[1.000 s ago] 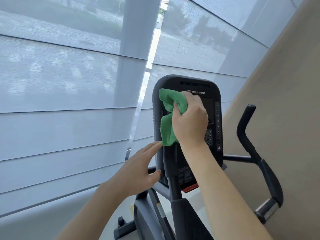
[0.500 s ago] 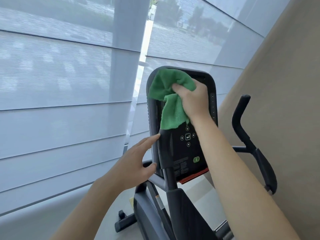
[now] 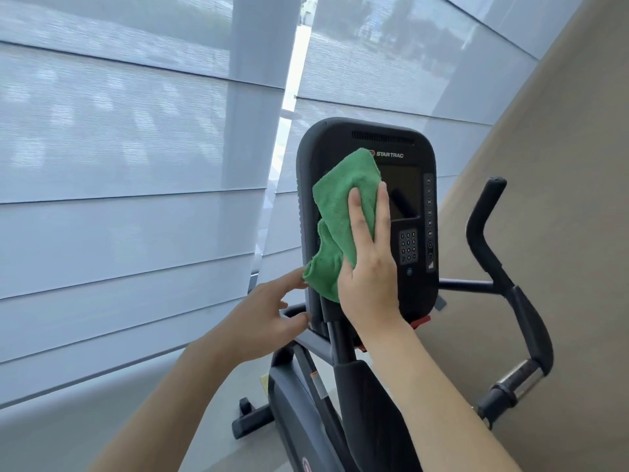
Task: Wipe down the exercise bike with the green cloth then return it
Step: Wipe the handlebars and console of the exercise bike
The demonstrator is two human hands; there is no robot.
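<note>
The black exercise bike's console [image 3: 418, 158] stands upright in the middle of the view, with a dark screen and a keypad. My right hand [image 3: 369, 264] presses the green cloth [image 3: 340, 212] flat against the console's left half, fingers straight and pointing up. The cloth covers the left part of the screen and hangs down past the console's lower left edge. My left hand [image 3: 269, 318] is spread beside the console's lower left side, fingertips near the cloth's bottom corner and the frame, holding nothing.
A black handlebar [image 3: 503, 277] with a chrome grip curves out to the right, close to a beige wall [image 3: 561, 165]. Grey roller blinds [image 3: 136, 165] cover the windows behind and to the left. The bike's frame and base foot [image 3: 252, 424] stand on the floor below.
My right hand went up to the console's top with the cloth bunched, then came down with its fingers flattened on the cloth over the screen. My left hand stayed by the console's lower left.
</note>
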